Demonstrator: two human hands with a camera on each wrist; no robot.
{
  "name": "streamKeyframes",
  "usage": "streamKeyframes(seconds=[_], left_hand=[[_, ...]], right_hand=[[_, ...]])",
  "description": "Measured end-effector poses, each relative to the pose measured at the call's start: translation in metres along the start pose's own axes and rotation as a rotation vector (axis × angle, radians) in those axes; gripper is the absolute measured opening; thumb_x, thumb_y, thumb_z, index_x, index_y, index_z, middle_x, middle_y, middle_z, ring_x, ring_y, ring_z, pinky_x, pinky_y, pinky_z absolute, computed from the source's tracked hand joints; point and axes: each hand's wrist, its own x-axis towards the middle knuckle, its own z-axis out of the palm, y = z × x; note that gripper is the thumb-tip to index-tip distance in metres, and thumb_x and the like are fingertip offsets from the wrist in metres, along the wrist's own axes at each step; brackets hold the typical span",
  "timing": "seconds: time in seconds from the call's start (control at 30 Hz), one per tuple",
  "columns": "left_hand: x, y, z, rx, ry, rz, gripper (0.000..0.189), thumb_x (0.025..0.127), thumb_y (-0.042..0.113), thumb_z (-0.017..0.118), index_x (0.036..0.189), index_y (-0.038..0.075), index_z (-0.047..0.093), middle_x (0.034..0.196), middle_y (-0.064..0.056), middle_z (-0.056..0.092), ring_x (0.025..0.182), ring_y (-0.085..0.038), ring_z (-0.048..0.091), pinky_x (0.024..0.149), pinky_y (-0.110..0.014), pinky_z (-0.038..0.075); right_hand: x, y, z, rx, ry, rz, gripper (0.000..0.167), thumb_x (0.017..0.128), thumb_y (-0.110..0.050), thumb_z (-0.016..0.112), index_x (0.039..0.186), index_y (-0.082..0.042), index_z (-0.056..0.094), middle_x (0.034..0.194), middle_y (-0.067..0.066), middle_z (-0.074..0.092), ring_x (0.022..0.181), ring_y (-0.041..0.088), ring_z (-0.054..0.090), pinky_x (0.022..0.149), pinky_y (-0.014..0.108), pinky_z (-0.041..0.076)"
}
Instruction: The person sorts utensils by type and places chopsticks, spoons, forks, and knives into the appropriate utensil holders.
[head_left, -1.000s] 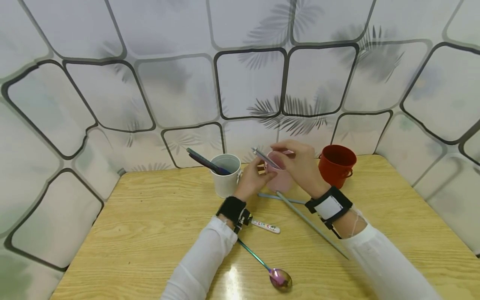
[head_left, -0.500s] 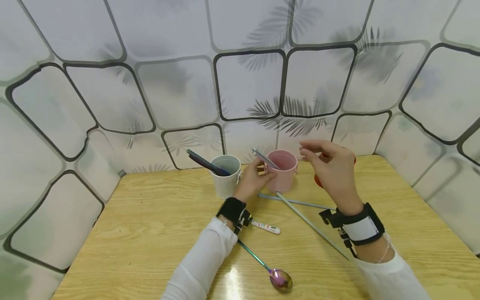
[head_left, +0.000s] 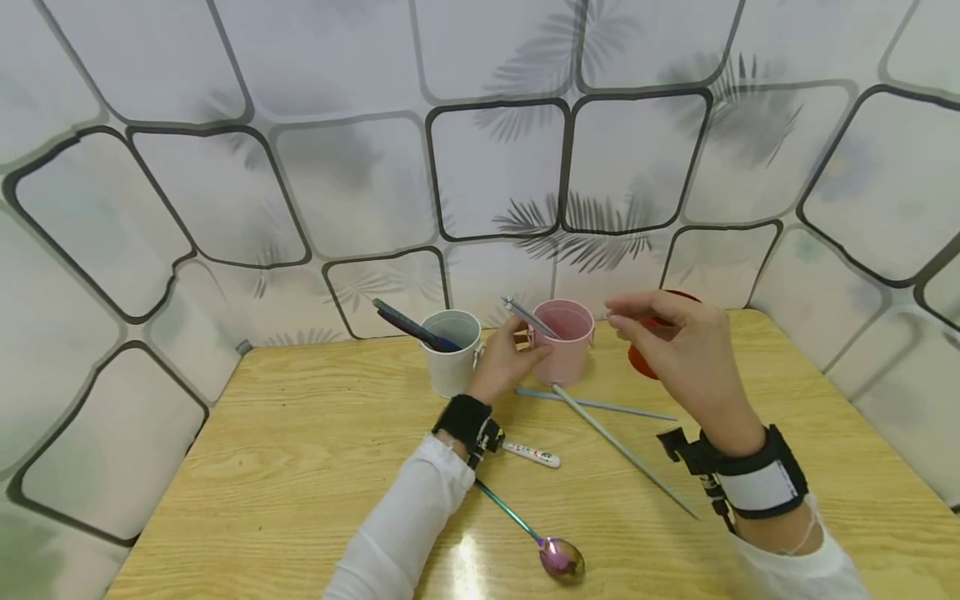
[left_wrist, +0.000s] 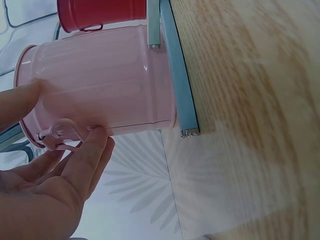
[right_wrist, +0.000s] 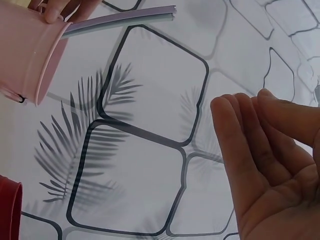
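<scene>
My left hand [head_left: 504,364] grips the side of a small pink bucket [head_left: 568,360] standing on the wooden table. In the left wrist view, its thumb presses near the rim and the fingers lie by the wire handle [left_wrist: 65,131]. Two chopsticks [right_wrist: 120,19], one purplish and one grey-green, lean out of the bucket over its rim. My right hand [head_left: 693,354] is raised to the right of it, thumb and fingers loosely bent with nothing between them. Behind that hand a red bucket [head_left: 642,363] is partly hidden.
A blue chopstick [head_left: 622,408] and a green chopstick [head_left: 630,456] lie crossed before the pink bucket. A white bucket [head_left: 448,375] holding dark slender items [head_left: 408,323] stands left. Nearer lie a printed white handle [head_left: 532,453] and an iridescent spoon [head_left: 561,558]. A patterned wall [head_left: 498,167] rises behind.
My right hand has drawn away from the pink bucket to the right, now in front of the red bucket. The left hand, pink bucket and chopsticks in it have stayed put.
</scene>
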Motion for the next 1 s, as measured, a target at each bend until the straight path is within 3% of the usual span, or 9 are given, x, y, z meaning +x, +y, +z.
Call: streamKeyframes(seconds=[0.13,0.37,0.47,0.7,1.0], left_hand=[[0.000,0.000,0.000,-0.009,0.000,0.005,0.048,0.090,0.005,0.080,0.133,-0.002,0.060,0.129,-0.022,0.065,0.125,-0.036,0.060,0.103,-0.050,0.054],[0.000,0.002,0.000,-0.013,-0.001,0.002,0.049,0.090,0.006,0.080,0.134,-0.002,0.060,0.131,-0.022,0.064,0.125,-0.036,0.060,0.103,-0.049,0.054],[-0.001,0.003,0.000,-0.018,-0.003,0.002,0.049,0.091,0.006,0.079,0.136,-0.002,0.059,0.132,-0.022,0.064,0.125,-0.037,0.060,0.103,-0.050,0.054],[-0.002,0.003,0.000,-0.010,-0.008,0.007,0.049,0.092,0.006,0.078,0.136,-0.002,0.058,0.132,-0.022,0.063,0.125,-0.038,0.060,0.104,-0.051,0.054],[0.000,0.003,0.000,0.002,-0.007,0.003,0.049,0.091,0.006,0.079,0.135,-0.002,0.059,0.131,-0.022,0.064,0.125,-0.036,0.060,0.103,-0.049,0.055]], right_hand=[[0.000,0.001,0.000,-0.041,-0.044,0.011,0.019,0.087,-0.001,0.082,0.104,-0.009,0.081,0.094,0.003,0.078,0.082,-0.002,0.066,0.073,0.009,0.054],[0.000,0.005,0.005,-0.099,-0.136,0.045,0.016,0.088,-0.006,0.082,0.103,-0.009,0.081,0.090,0.001,0.076,0.079,0.011,0.065,0.068,0.011,0.049],[-0.001,0.012,0.011,-0.142,-0.197,0.070,0.015,0.088,-0.008,0.082,0.103,-0.009,0.080,0.090,0.002,0.076,0.080,0.014,0.065,0.066,0.019,0.049],[0.000,0.030,0.025,-0.174,-0.314,0.118,0.011,0.089,-0.006,0.081,0.100,-0.002,0.079,0.094,0.009,0.077,0.084,0.024,0.070,0.072,0.044,0.062],[-0.001,0.048,0.038,-0.169,-0.386,0.164,0.013,0.090,-0.005,0.080,0.101,0.002,0.078,0.090,0.010,0.077,0.082,0.026,0.072,0.077,0.048,0.062]])
